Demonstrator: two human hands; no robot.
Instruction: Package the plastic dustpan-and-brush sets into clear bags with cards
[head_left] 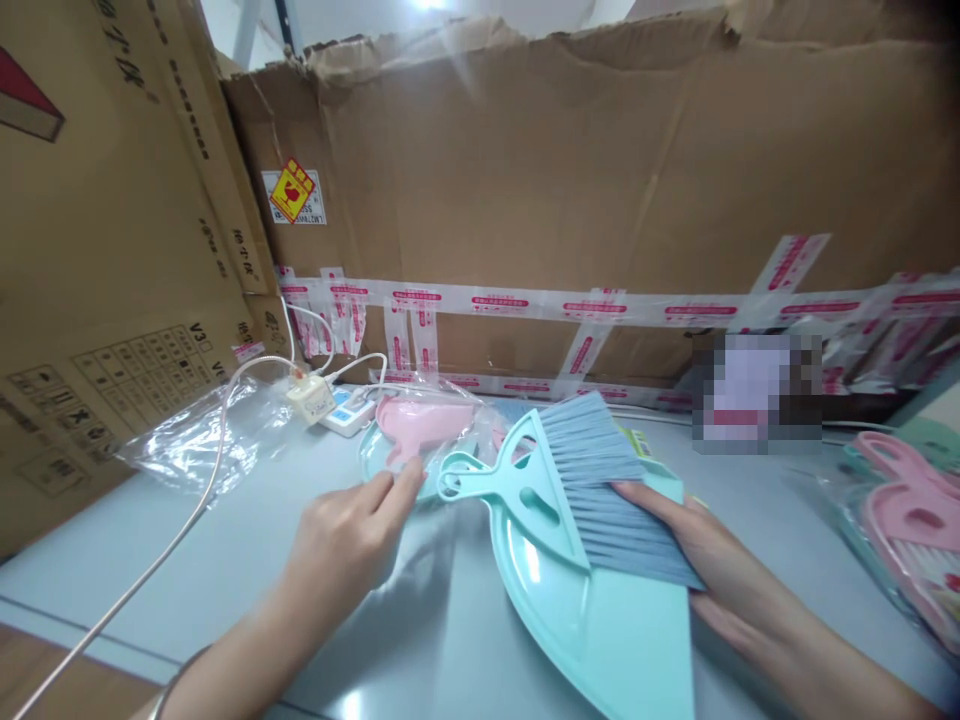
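My right hand [705, 560] grips a mint green dustpan [600, 620] with a matching small brush [555, 480] lying in it; my fingers press on the grey-blue bristles [607, 490]. My left hand [352, 540] pinches the edge of a clear plastic bag [435, 440] that holds a pink dustpan set [412, 425], just left of the mint brush handle [465, 480]. Both sit on a pale grey table [225, 560].
Tall cardboard walls [562, 170] with pink-printed tape close off the back and left. A white power strip [349, 412] and cables lie at the back left beside an empty clear bag [195, 440]. More bagged pink sets [915, 520] lie at the right edge.
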